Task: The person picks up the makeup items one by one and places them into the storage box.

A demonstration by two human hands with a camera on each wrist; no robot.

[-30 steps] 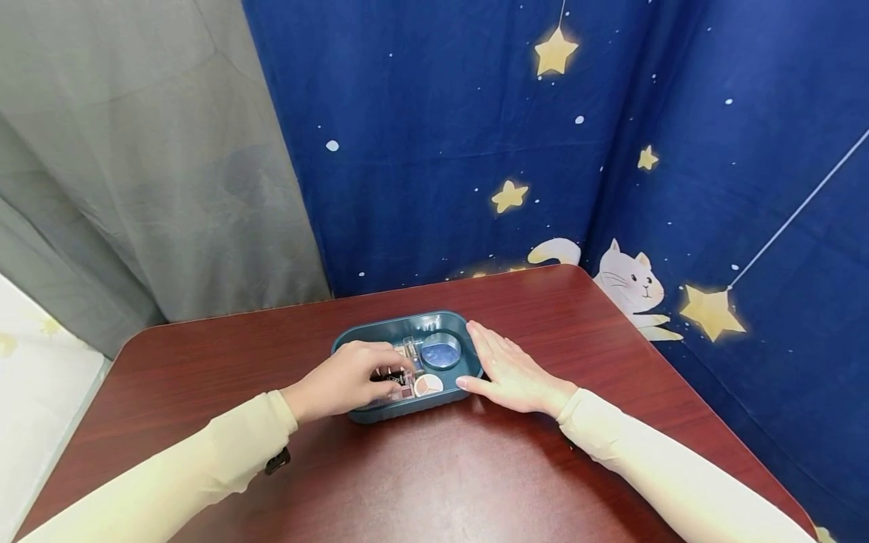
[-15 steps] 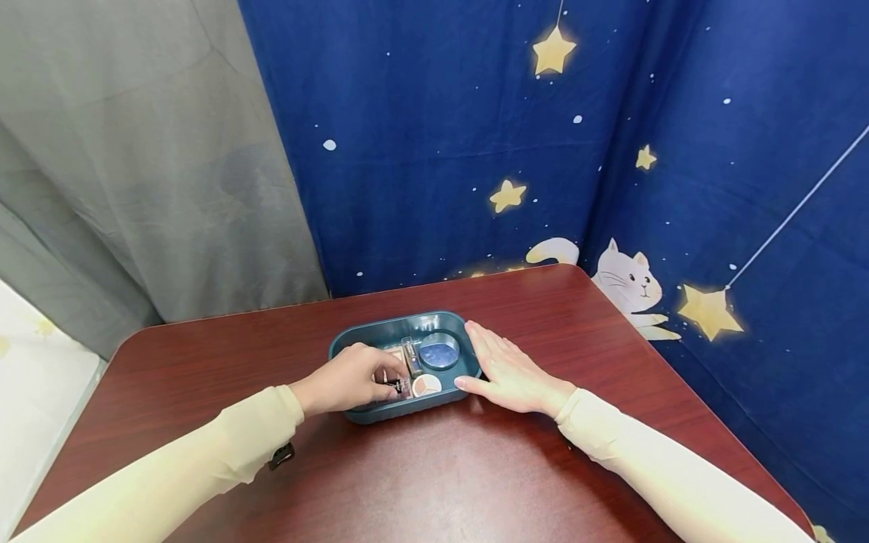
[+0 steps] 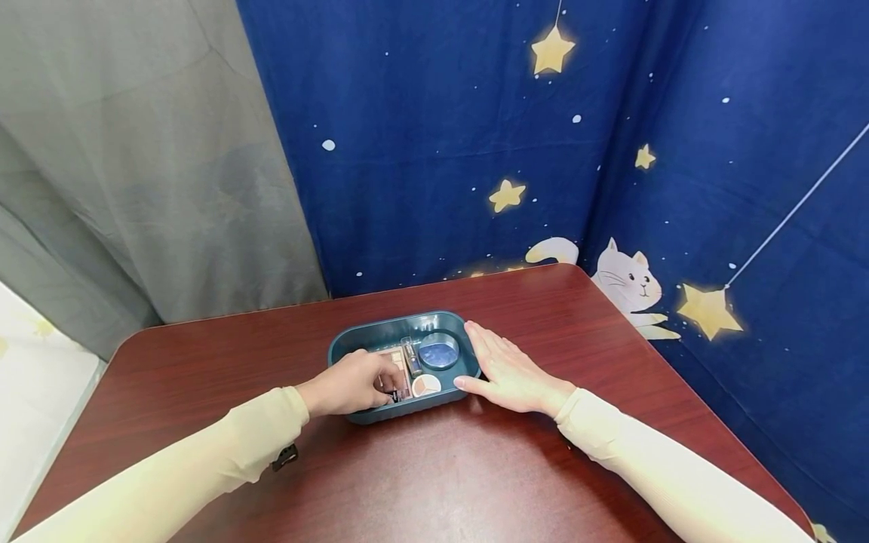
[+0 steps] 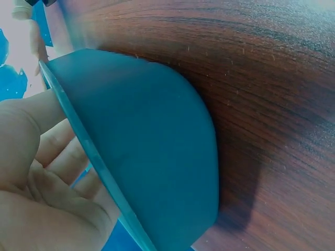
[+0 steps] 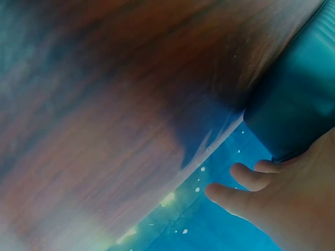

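A dark teal plastic basket (image 3: 387,413) sits on the table. My left hand (image 3: 349,383) reaches over its left end, fingers curled down inside, pinching a small black-and-clear item (image 3: 394,396) low near the front wall; its kind is mostly hidden by the fingers. Beneath those fingers lies a flat makeup palette (image 3: 399,360). Beside it are a slim clear tube (image 3: 411,357), a round three-colour compact (image 3: 426,386) and a round blue-topped case (image 3: 438,353). My right hand (image 3: 517,378) rests with straight fingers against the basket's right end, thumb at the rim.
The reddish-brown wooden table (image 3: 448,475) has rounded far corners. Behind it hang a grey curtain (image 3: 170,166) and a blue star-patterned curtain (image 3: 434,136). A white surface (image 3: 34,407) stands past the table's left edge.
My left hand has moved the black item lower, toward the basket's front wall, uncovering more of the palette and the tube. My right hand has stayed in place.
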